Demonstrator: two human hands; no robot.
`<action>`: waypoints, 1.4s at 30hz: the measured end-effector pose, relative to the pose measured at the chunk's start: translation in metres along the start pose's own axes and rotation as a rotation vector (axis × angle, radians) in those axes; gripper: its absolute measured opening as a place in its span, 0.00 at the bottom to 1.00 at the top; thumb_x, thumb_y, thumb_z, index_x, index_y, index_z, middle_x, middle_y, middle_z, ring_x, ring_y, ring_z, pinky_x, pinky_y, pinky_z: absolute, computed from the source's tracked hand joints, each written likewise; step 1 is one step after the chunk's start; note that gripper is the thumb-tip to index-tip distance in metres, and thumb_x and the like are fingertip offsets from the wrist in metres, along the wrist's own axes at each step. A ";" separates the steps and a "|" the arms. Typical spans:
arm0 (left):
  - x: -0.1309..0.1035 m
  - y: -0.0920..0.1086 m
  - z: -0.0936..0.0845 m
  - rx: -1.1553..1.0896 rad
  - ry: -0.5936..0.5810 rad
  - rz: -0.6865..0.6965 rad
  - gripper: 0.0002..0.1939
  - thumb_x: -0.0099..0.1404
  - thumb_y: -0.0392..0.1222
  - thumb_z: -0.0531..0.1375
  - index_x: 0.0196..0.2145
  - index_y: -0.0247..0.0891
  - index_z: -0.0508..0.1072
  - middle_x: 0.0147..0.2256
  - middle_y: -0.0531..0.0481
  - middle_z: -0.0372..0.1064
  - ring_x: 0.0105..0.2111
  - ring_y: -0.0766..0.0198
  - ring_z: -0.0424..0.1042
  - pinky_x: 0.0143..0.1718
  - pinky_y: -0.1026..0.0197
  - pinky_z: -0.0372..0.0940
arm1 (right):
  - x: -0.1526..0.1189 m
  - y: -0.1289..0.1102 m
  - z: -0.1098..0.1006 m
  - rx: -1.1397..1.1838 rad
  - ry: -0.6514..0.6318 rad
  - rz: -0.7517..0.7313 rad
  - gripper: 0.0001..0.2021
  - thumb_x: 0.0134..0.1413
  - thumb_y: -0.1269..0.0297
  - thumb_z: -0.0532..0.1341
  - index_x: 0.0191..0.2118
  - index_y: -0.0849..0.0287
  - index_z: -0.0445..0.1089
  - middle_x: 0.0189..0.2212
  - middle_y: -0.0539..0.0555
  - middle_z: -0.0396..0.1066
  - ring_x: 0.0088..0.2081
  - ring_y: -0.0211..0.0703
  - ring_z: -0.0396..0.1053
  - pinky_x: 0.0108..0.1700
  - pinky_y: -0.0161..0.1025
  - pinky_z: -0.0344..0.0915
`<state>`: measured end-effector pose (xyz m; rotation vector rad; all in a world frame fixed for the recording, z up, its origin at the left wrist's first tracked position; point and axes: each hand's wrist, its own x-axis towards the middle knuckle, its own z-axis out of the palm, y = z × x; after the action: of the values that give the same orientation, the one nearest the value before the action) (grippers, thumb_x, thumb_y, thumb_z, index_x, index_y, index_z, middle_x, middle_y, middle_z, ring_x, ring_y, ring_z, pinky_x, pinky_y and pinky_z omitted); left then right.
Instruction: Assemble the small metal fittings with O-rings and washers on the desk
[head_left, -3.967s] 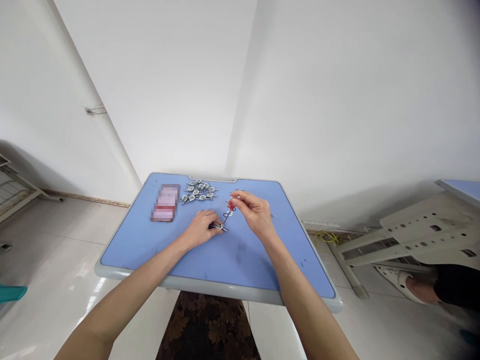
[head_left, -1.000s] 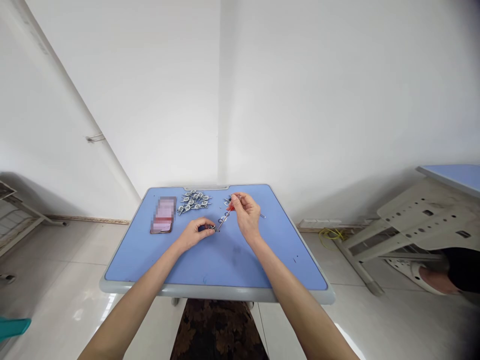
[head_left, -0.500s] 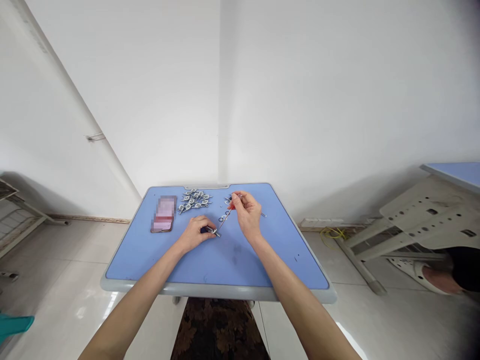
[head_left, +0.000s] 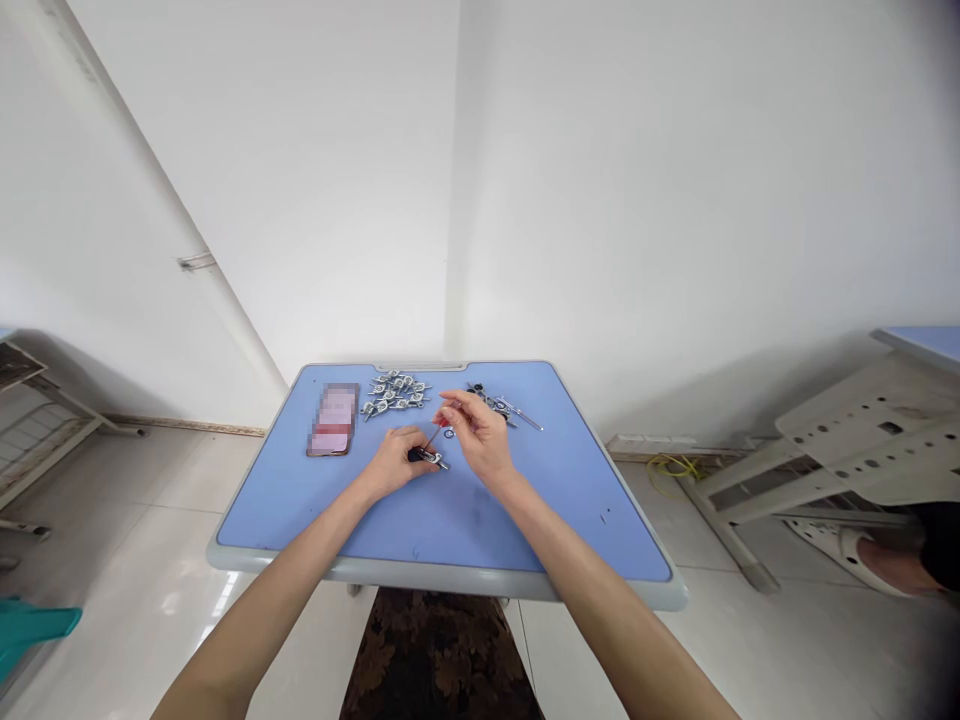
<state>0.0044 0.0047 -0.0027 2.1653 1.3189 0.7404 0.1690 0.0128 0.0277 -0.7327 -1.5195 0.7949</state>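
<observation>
**Small metal piece pinned by the left, thin tool angled in by the right**

Centre of frame: left hand [head_left: 390,460] low on the blue table [head_left: 480,545], grip nearly closed, thumb and fingers pinching a small metal piece [head_left: 430,457] with a dark part. Its bright end pokes out to the right. The low hold probably lets the tabletop take some of the load and keeps the piece from turning.

Right hand [head_left: 486,440], just right of it, is raised a little. Fingertips almost together on a red-handled tool [head_left: 441,419], thin shaft slanting down-left to the piece. Fingertip hold looks chosen for fine control rather than force. Whether the tip touches: cannot tell, fingers crowd it.

A small ring [head_left: 449,434] lies between the hands, within easy reach.

Upper middle of the tabletop: a heap of similar metal pieces [head_left: 394,392], apart from the dark and metal parts [head_left: 487,397] beyond the right hand; the gap seems to keep the groups from mixing. Phone [head_left: 334,420] flat at the table's left, beside the heap, out of the hands' way.
</observation>
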 end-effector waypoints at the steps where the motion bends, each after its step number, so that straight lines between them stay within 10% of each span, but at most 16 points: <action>1: 0.000 -0.001 0.001 0.001 0.001 0.004 0.07 0.55 0.40 0.67 0.31 0.37 0.73 0.34 0.52 0.71 0.38 0.59 0.69 0.44 0.57 0.58 | -0.002 -0.001 0.001 -0.042 -0.034 -0.032 0.10 0.60 0.61 0.56 0.44 0.55 0.69 0.30 0.51 0.72 0.32 0.40 0.73 0.37 0.40 0.72; 15: 0.000 -0.003 0.006 -0.017 0.026 0.030 0.05 0.55 0.38 0.66 0.30 0.38 0.73 0.35 0.52 0.72 0.39 0.58 0.69 0.44 0.57 0.58 | -0.008 -0.001 0.002 -0.270 -0.118 -0.250 0.13 0.63 0.68 0.52 0.50 0.54 0.67 0.32 0.52 0.72 0.33 0.39 0.71 0.38 0.38 0.69; 42: 0.002 -0.010 0.009 -0.017 0.055 0.073 0.06 0.54 0.39 0.65 0.28 0.37 0.71 0.30 0.53 0.70 0.35 0.60 0.68 0.38 0.59 0.58 | -0.001 -0.008 0.007 -0.148 -0.163 -0.169 0.15 0.64 0.68 0.49 0.53 0.53 0.64 0.34 0.52 0.68 0.33 0.39 0.68 0.39 0.40 0.68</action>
<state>0.0052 0.0097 -0.0158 2.2039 1.2619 0.8427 0.1624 0.0071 0.0329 -0.6498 -1.7769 0.6325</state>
